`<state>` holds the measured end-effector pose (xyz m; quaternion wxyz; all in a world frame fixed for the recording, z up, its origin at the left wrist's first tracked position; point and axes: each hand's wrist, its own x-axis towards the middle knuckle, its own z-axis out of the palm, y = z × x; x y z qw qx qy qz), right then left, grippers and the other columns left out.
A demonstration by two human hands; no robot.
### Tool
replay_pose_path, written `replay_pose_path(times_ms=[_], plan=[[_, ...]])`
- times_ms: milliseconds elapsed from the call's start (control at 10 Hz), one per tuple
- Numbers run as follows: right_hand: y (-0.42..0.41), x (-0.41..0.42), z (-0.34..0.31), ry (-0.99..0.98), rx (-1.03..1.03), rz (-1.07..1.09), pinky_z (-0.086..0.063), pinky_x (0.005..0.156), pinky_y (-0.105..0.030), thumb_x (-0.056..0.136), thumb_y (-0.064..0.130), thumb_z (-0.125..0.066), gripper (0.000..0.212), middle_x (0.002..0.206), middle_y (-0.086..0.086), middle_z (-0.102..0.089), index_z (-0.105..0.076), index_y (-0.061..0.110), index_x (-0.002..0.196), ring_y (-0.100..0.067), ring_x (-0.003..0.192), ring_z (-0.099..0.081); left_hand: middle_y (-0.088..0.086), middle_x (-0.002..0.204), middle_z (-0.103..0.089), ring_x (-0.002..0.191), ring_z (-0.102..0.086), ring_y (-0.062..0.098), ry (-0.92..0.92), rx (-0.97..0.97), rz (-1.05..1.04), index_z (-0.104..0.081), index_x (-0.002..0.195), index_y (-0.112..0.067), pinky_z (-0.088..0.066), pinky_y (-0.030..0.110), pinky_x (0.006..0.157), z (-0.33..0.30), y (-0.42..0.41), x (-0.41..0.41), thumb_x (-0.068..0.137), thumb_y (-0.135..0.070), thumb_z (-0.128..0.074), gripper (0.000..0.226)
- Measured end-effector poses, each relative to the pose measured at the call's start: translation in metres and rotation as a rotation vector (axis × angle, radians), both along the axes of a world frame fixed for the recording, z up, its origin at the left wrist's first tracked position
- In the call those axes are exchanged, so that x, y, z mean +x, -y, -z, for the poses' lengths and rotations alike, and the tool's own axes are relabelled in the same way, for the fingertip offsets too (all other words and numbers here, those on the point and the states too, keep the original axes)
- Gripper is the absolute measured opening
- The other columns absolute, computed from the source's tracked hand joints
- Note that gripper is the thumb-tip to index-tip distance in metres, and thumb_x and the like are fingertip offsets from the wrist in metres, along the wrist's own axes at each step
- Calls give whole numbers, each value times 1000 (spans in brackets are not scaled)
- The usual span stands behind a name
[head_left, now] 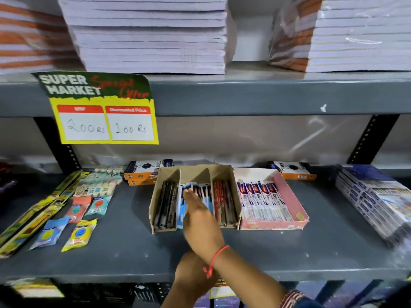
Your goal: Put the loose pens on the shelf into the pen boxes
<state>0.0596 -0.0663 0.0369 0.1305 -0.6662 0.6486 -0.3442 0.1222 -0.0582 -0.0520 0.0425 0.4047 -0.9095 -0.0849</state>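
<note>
On the grey shelf (pixel 124 252) stands a brown cardboard pen box (pixel 153 205) with three compartments. Black pens (pixel 165 205) fill the left one, blue and white pens (pixel 201 188) the middle one, and red and dark pens (pixel 222 201) the right one. My right hand (pixel 200 216) lies flat over the middle compartment, fingers stretched out on the blue pens. My left hand (pixel 189 270) is at the shelf's front edge, mostly hidden under my right wrist. A pink box (pixel 291 196) to the right holds a row of packaged pens (pixel 262 201).
Eraser packets (pixel 77 234) and long yellow-green packs (pixel 33 218) lie on the left. Orange and black boxes (pixel 144 171) sit behind the pen box. Stacked blue and white packs (pixel 378 203) fill the right end. A price sign (pixel 104 110) hangs from the shelf above.
</note>
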Motion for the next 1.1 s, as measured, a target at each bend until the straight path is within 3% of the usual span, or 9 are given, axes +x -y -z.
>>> replay_pose_path(times_ms=[100, 200, 400, 600, 700, 900, 1000, 1100], plan=[[17, 14, 14, -156, 243, 20, -20, 118, -36, 88, 1, -38, 62, 156, -15, -22, -21, 5, 148, -29, 144, -21, 13, 90, -71, 83, -64, 26, -96, 32, -157, -68, 87, -12, -45, 27, 69, -24, -1, 31, 80, -23, -57, 17], [31, 14, 27, -307, 416, 39, -12, 119, -44, 93, 9, -36, 60, 158, -18, -9, -15, 5, 149, -34, 147, -7, 7, 69, -72, 64, -67, 21, -214, -204, -89, -69, 67, -14, -50, 26, 60, -12, 5, 56, 70, -29, -55, 20], [48, -1, 42, -333, 576, 96, -9, 120, -44, 99, 18, -28, 59, 160, -14, 1, -5, 1, 150, -31, 148, 4, 4, 97, -74, 89, -69, 16, -240, -211, -57, -72, 94, -16, -54, 25, 72, -8, 9, 59, 78, -33, -53, 30], [47, -4, 45, -294, 539, 123, -14, 119, -42, 98, 17, -29, 59, 160, -14, -2, -5, 3, 150, -30, 148, 0, 1, 100, -73, 92, -67, 13, -219, -247, -31, -72, 96, -16, -53, 24, 75, -7, 8, 60, 77, -34, -55, 31], [45, -3, 44, -298, 600, 133, -13, 120, -43, 99, 18, -27, 58, 161, -14, 0, -4, 4, 150, -30, 148, 1, 2, 101, -73, 92, -68, 13, -222, -229, -39, -72, 97, -15, -53, 24, 74, -6, 7, 61, 71, -31, -71, 30], [33, 0, 33, -283, 467, 139, -22, 119, -38, 100, 15, -28, 56, 160, -16, -7, -8, 0, 149, -28, 148, -8, 11, 106, -70, 96, -67, 23, -223, -222, -164, -67, 105, -5, -55, 35, 74, -7, 1, 68, 72, -34, -68, 43], [18, 4, 30, -269, 375, 128, -22, 119, -36, 100, 15, -28, 53, 158, -16, -15, -14, 0, 148, -28, 147, -15, 16, 140, -43, 130, -40, 24, -171, -152, -262, -41, 133, -3, -28, 31, 108, -3, -1, 78, 92, -40, -43, 55], [1, 3, 28, -297, 321, 74, -20, 119, -36, 99, 12, -28, 53, 159, -15, -14, -14, 1, 149, -27, 147, -13, 8, 155, -12, 141, -8, 18, -107, -115, -284, -12, 144, -11, 1, 26, 112, -2, -5, 85, 95, -51, -21, 63]])
